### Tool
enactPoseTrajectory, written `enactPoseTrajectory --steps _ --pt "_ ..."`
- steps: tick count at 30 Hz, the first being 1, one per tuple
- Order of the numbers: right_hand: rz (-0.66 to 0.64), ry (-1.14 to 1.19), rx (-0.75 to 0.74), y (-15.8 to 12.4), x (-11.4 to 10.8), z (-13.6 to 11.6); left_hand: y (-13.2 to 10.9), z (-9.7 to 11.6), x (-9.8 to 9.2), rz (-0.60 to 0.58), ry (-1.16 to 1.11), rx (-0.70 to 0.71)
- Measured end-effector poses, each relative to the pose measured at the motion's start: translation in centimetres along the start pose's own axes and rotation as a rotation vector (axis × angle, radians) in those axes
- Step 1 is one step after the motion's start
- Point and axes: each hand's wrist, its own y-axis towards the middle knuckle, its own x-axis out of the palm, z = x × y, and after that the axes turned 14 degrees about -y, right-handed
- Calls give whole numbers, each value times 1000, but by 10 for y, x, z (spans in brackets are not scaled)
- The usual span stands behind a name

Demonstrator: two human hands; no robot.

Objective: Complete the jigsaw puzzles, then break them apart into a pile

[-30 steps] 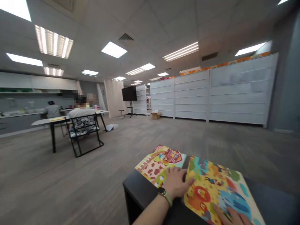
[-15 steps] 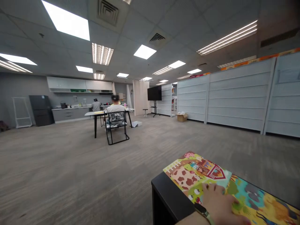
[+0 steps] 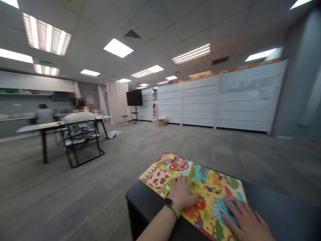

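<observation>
A colourful puzzle mat (image 3: 213, 187) printed with farm and zoo animals lies flat on a black table (image 3: 145, 204) at the lower middle. My left hand (image 3: 184, 194), with a watch on its wrist, rests palm down on the mat's left half, fingers stretched out. My right hand (image 3: 247, 221) lies flat on the mat's near right part, fingers spread. Neither hand holds anything. The picture is smeared by motion.
Grey carpet floor stretches ahead. At the left a person sits on a patterned chair (image 3: 82, 137) at a long table (image 3: 35, 129); another person stands at a counter behind. White shelving (image 3: 225, 103) lines the right wall, with a TV on a stand (image 3: 134, 98) and a cardboard box (image 3: 162, 121) farther back.
The two mat pieces that showed a gap a second ago now lie joined. My right hand is back in view, flat on the mat. The view swung left and then back.
</observation>
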Motion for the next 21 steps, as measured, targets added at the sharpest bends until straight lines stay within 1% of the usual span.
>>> enactPoseTrajectory --steps 2,4,6,8,11,16,21 --pt "-131 -58 -28 -6 -18 0 0 2 -1 -31 7 18" --pt "-220 -74 -4 -6 -35 -7 2 3 0 -50 19 30" --pt "-264 -64 15 -5 -49 -14 2 4 1 -58 36 36" --pt "-268 -44 22 -7 -58 -20 0 4 2 -55 55 37" --pt "-253 -14 25 -11 -63 -21 -3 5 2 -45 78 25" --pt "-268 10 34 -12 -66 -20 -3 7 5 -32 101 16" --pt "-294 43 24 -12 -65 -18 1 0 12 -10 108 44"
